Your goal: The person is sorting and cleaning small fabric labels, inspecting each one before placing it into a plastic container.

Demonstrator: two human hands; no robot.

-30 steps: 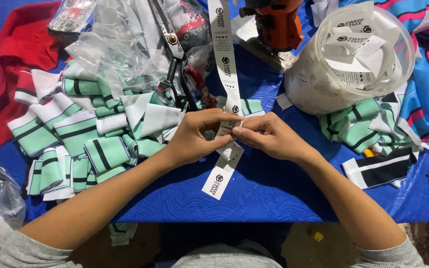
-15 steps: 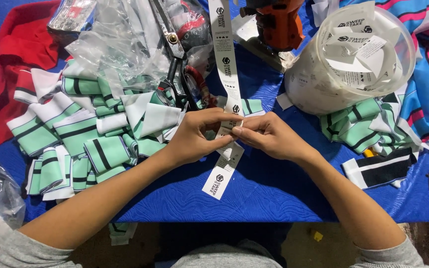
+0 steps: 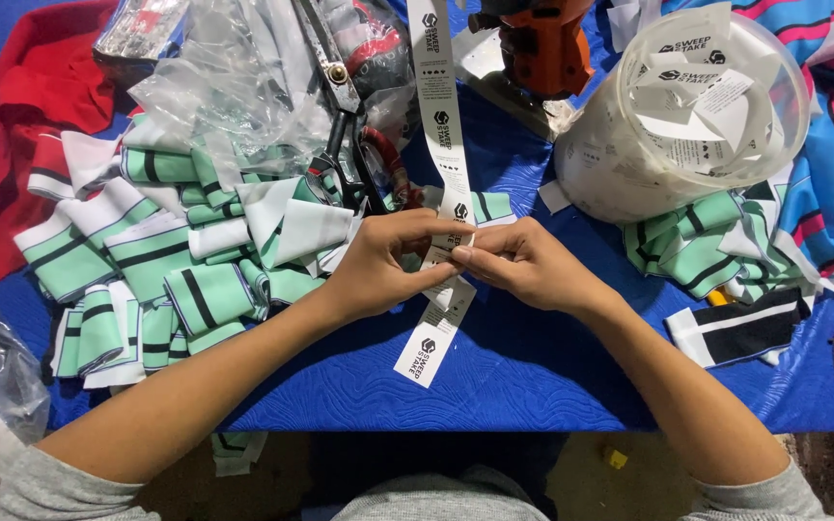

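Your left hand (image 3: 383, 265) and right hand (image 3: 523, 265) pinch a white printed label strip (image 3: 441, 116) together at mid-table, fingertips closed on it; its loose end hangs near you over the blue cloth (image 3: 533, 376), green-striped fabric pieces (image 3: 156, 270) piled left.
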